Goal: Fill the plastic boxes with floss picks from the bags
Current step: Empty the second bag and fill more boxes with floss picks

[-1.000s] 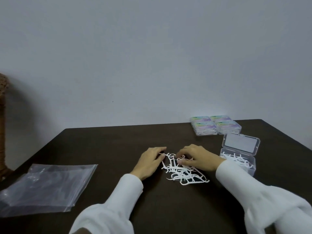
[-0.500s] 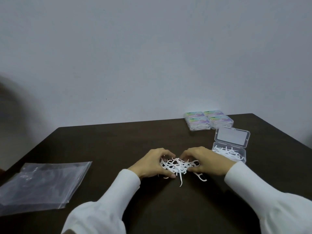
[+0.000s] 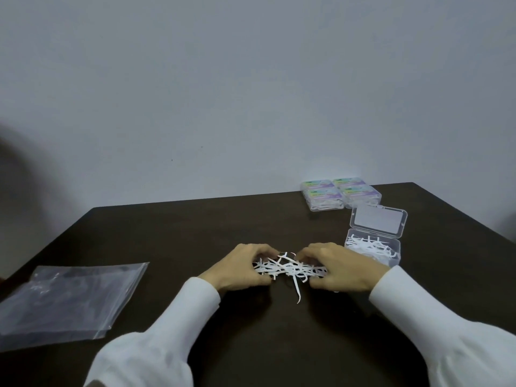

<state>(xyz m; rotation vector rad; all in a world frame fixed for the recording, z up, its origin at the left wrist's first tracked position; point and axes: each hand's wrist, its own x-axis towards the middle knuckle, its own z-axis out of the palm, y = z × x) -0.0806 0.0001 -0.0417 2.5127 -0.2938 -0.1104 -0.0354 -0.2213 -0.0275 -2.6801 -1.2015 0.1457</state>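
Observation:
A bundle of white floss picks [image 3: 290, 268] is squeezed between my two hands at the middle of the dark table [image 3: 195, 227]. My left hand [image 3: 240, 270] grips its left end with curled fingers. From the other side my right hand [image 3: 342, 268] grips the right end. One pick hangs down from the bundle toward me. Just right of my right hand stands an open clear plastic box [image 3: 372, 248] with its lid tipped back and some picks inside.
Several closed, filled boxes [image 3: 340, 196] with coloured labels sit together at the table's far right edge. Clear plastic bags [image 3: 69, 297] lie flat at the near left. A plain wall rises behind the table.
The spread-out picks have been gathered into a tight bundle as both hands closed in on them from left and right. The camera view shifted slightly.

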